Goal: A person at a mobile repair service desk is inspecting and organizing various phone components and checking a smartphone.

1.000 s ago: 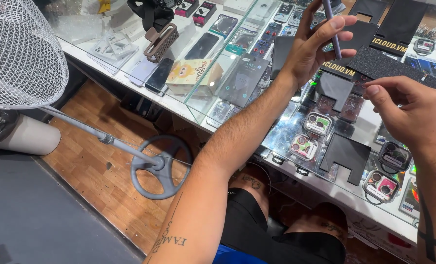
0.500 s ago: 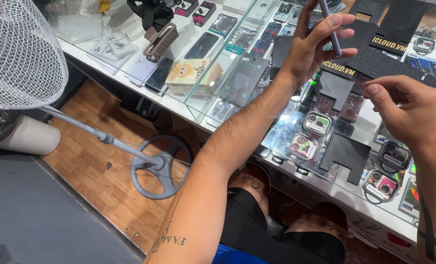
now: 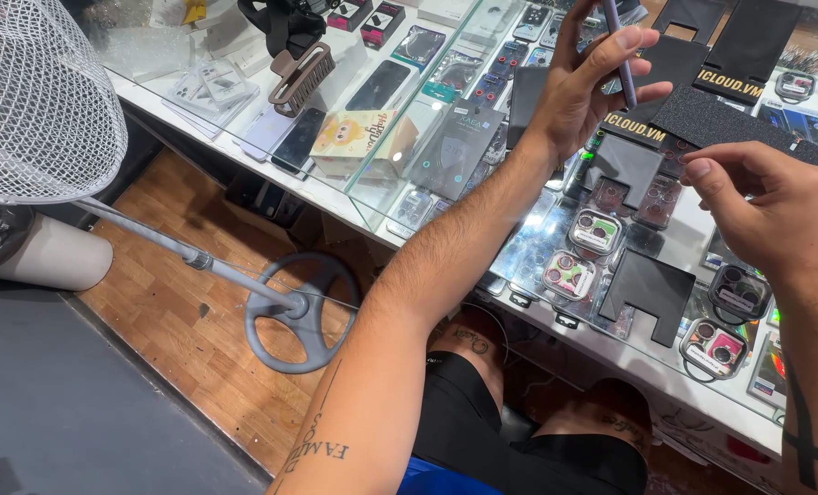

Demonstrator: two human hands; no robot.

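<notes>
My left hand [image 3: 585,84] is raised over the glass counter [image 3: 555,240] and grips a slim lilac phone [image 3: 618,44] edge-on between thumb and fingers. My right hand [image 3: 764,209] hovers to its right, thumb and forefinger pinched together; what they pinch is too small to tell. Below both hands lie black textured mats [image 3: 730,124] and a black stand-shaped card [image 3: 649,286].
Small cases of camera lens protectors [image 3: 596,231] lie on the glass. Phones, cases and a yellow cartoon box [image 3: 358,142] fill the display under it. A standing fan with a white mesh head [image 3: 33,101] and a round grey base [image 3: 299,312] is at left on the wooden floor.
Both hands have stayed almost in place. The left hand has tilted the phone slightly.
</notes>
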